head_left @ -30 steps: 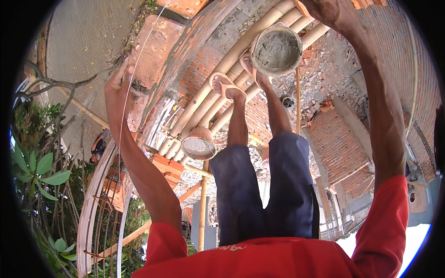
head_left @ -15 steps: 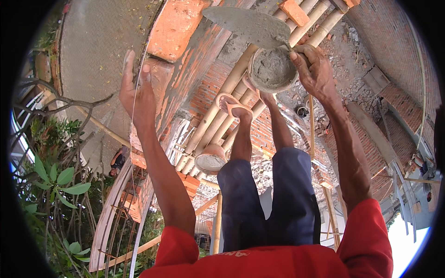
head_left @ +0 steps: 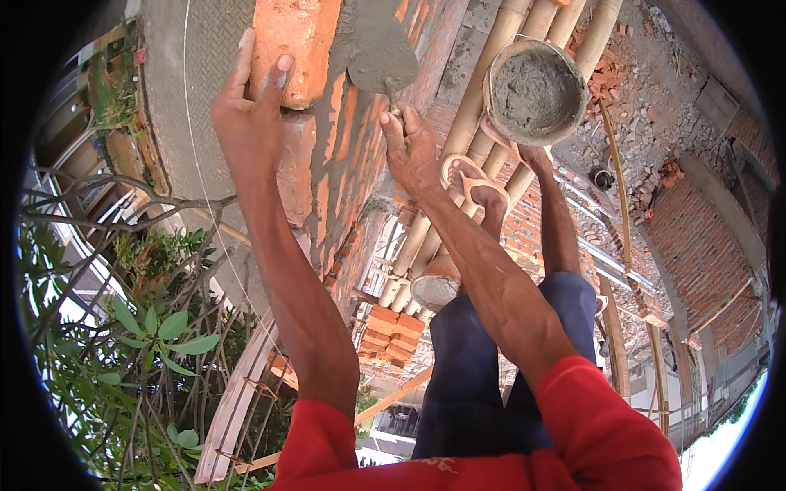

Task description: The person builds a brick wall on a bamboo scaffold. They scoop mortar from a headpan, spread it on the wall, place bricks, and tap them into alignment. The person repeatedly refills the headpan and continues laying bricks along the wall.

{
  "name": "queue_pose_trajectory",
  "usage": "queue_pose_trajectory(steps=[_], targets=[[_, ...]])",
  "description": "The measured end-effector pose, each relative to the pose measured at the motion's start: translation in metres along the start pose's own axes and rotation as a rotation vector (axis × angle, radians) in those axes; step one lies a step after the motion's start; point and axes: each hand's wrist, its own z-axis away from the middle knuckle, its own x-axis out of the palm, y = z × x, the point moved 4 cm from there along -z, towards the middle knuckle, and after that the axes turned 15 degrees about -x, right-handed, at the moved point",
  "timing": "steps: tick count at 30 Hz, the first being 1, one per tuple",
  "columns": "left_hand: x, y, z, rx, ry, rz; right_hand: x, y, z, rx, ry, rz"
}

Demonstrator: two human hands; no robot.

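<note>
My left hand (head_left: 252, 114) is at the near end of an orange brick (head_left: 299, 49) on top of the wall, fingers stretched out and apart, the thumb over the brick's edge. Whether it presses on the brick I cannot tell. My right hand (head_left: 412, 151) grips the handle of a trowel (head_left: 381, 61), its grey, mortar-coated blade lying against the wall's side beside that brick. Nearer me, another brick (head_left: 296, 168) sits in the same top course. Grey mortar smears the wall face (head_left: 348, 155).
Bamboo poles (head_left: 467, 114) form a platform under my sandalled feet. On it stand a bucket (head_left: 490, 102) of mortar and a smaller bucket (head_left: 442, 266). A thin string (head_left: 193, 135) runs along the wall's outer side. Stacked bricks (head_left: 393, 335), branches (head_left: 147, 192) and rubble (head_left: 639, 90) surround it.
My right hand has carried the trowel left from above the mortar bucket to the wall's side. My left hand has come to the brick's end. The whole view has shifted left.
</note>
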Motion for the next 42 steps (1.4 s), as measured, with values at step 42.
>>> queue_pose_trajectory(steps=[42], targets=[[-0.04,-0.028,0.049,-0.064,0.004,-0.009,-0.104,-0.161,-0.005,0.343,-0.12,0.144]])
